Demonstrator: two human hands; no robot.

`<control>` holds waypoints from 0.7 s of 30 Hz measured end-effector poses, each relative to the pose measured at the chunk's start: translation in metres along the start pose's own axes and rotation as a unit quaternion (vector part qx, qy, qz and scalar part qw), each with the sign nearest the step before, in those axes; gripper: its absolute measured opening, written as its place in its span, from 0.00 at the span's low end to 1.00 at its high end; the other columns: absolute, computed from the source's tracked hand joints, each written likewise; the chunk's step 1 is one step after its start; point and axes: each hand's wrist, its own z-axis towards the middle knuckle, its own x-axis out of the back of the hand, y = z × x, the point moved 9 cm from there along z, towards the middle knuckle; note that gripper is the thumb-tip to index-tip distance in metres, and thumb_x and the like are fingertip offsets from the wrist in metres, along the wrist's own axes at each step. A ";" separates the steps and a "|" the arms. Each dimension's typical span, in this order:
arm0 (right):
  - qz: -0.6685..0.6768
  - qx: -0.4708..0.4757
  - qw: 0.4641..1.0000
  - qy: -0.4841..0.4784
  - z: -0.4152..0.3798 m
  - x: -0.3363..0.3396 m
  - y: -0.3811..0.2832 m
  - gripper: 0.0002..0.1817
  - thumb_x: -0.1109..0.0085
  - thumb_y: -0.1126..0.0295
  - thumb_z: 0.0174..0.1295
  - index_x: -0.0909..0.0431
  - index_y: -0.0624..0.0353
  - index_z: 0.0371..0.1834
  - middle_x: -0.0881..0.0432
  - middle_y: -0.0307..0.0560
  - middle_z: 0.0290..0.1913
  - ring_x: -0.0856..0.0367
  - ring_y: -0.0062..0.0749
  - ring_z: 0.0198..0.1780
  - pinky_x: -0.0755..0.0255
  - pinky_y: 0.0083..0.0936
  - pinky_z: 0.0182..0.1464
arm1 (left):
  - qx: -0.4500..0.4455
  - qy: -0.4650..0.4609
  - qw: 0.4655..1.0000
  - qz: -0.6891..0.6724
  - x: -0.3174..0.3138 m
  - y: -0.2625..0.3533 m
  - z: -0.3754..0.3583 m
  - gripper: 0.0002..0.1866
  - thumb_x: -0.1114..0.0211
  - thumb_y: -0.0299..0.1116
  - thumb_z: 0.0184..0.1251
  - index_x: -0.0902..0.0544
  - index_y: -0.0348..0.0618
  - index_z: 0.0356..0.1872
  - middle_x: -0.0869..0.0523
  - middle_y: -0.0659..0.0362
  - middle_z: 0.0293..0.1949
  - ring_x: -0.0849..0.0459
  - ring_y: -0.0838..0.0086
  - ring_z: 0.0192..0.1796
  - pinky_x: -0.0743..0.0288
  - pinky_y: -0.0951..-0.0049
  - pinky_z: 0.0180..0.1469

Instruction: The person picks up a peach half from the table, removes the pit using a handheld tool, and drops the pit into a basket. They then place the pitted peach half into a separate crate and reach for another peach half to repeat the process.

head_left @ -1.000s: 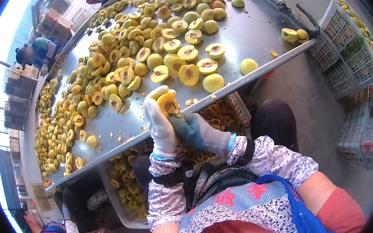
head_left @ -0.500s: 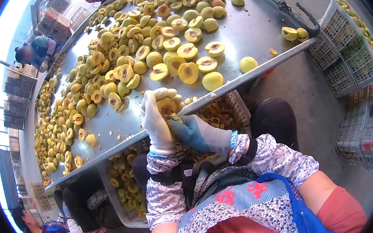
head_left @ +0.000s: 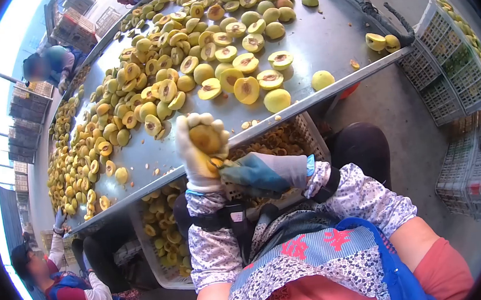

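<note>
In its white glove, my left hand (head_left: 196, 160) is turned palm up, fingers curled around a yellow peach half (head_left: 206, 138). My right hand (head_left: 260, 174), in a grey glove with blue coating, is closed at the left glove's wrist side. A small orange-yellow piece (head_left: 217, 162) shows by its fingertips; what those fingers grip cannot be made out. Both hands are just over the near edge of a metal table (head_left: 334, 42). Many yellow-green peach halves (head_left: 247, 90) lie on it, some cut side up with brown centres.
Below the table edge stand a crate of brownish scraps (head_left: 314, 137) and a white crate of fruit halves (head_left: 152, 257). Stacked crates (head_left: 447, 66) hold fruit at the right. One co-worker (head_left: 83, 292) sits at lower left, another (head_left: 53, 64) works at the far left side.
My right hand has drawn down from the fruit toward the left wrist, and my left palm has opened upward around the peach half. The seated co-worker's arm now reaches to the table.
</note>
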 end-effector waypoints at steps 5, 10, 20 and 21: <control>-0.440 -0.035 0.878 0.188 -0.030 0.043 0.003 0.20 0.44 0.50 0.70 0.16 0.58 0.38 0.13 0.57 0.36 0.13 0.52 0.43 0.22 0.46 0.47 | -0.126 0.140 0.959 0.213 0.079 0.091 -0.040 0.17 0.41 0.50 0.75 0.17 0.46 0.43 0.12 0.58 0.39 0.12 0.68 0.41 0.16 0.66 0.37; -0.444 -0.001 0.863 0.242 -0.027 0.036 -0.012 0.19 0.42 0.51 0.69 0.16 0.57 0.43 0.13 0.60 0.40 0.14 0.54 0.47 0.22 0.49 0.49 | -0.156 0.318 0.573 0.739 0.134 0.190 -0.065 0.28 0.35 0.45 0.67 0.20 0.30 0.60 0.14 0.46 0.54 0.16 0.60 0.56 0.26 0.66 0.62; -0.389 0.027 0.886 0.250 -0.012 0.033 -0.021 0.21 0.43 0.49 0.69 0.21 0.57 0.49 0.15 0.63 0.39 0.16 0.60 0.45 0.23 0.49 0.48 | -0.152 0.209 0.626 0.735 0.147 0.135 0.128 0.46 0.27 0.46 0.52 0.33 0.36 0.73 0.19 0.44 0.62 0.18 0.58 0.61 0.26 0.63 0.64; -0.376 0.055 0.888 0.260 -0.011 0.031 -0.026 0.23 0.44 0.47 0.69 0.21 0.58 0.47 0.15 0.63 0.37 0.16 0.62 0.43 0.23 0.49 0.46 | -0.147 0.189 0.695 0.678 0.151 0.130 0.132 0.41 0.27 0.41 0.54 0.30 0.36 0.70 0.18 0.46 0.59 0.16 0.59 0.58 0.23 0.64 0.60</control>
